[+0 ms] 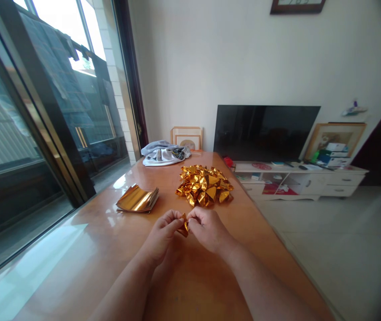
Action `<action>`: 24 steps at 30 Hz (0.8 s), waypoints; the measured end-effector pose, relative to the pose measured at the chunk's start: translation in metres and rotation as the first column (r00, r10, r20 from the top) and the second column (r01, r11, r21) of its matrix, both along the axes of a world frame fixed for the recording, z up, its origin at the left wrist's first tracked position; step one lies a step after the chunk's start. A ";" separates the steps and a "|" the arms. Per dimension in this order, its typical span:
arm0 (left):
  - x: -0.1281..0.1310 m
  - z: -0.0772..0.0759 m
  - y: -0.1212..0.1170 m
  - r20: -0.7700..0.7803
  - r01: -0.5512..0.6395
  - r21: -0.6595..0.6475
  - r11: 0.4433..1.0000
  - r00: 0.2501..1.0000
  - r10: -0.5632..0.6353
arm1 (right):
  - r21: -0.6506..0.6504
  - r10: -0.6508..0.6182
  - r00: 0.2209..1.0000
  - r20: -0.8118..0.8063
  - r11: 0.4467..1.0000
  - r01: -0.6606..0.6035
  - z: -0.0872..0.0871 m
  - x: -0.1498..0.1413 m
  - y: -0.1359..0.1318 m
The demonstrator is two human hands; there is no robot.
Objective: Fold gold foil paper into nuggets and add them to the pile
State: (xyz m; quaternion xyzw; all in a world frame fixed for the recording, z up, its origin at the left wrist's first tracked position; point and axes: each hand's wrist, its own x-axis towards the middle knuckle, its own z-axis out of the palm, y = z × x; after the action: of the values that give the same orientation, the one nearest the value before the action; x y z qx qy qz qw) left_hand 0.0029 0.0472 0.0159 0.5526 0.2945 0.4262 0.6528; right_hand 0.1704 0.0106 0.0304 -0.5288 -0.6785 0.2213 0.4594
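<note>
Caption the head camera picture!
Left hand and right hand pinch a shiny gold foil piece near a crumpled gold-foil heap.

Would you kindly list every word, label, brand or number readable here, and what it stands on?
Nothing can be read for certain.
Dark-framed wall piece: cut-off marks, too small to read.
Boxes on the white cabinet: printing too blurred to read.
Grey cloth on the table: dark print, too blurred.

ahead: heap of gold foil folds just beyond right hand, near, blocks straight reach | left: stack of gold foil sheets ahead of left hand; bare-wood gap between stack and heap | between hands: folded foil piece | far: grey cloth bundle | left limit: glass door
</note>
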 end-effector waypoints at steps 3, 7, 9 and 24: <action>0.000 0.000 0.000 -0.007 0.003 0.008 1.000 1.000 -0.003 | -0.035 0.024 0.997 -0.074 0.999 -0.027 -0.004 0.000 0.003; -0.001 0.000 0.001 -0.017 0.010 0.016 1.000 1.000 -0.009 | -0.022 0.034 0.997 -0.064 0.999 -0.035 -0.006 0.000 0.005; -0.001 0.000 0.000 -0.014 0.008 0.021 1.000 1.000 -0.008 | 0.004 0.035 0.999 -0.042 0.999 -0.034 -0.007 -0.001 0.005; 0.001 0.003 -0.002 -0.033 0.028 0.069 0.997 0.999 -0.025 | -0.093 0.115 0.975 -0.190 0.987 -0.134 -0.006 0.000 0.005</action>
State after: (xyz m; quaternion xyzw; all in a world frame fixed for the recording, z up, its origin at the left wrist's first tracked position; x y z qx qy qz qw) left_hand 0.0035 0.0452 0.0187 0.5854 0.2826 0.4186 0.6342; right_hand 0.1709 0.0160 0.0247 -0.4860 -0.6525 0.3331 0.4766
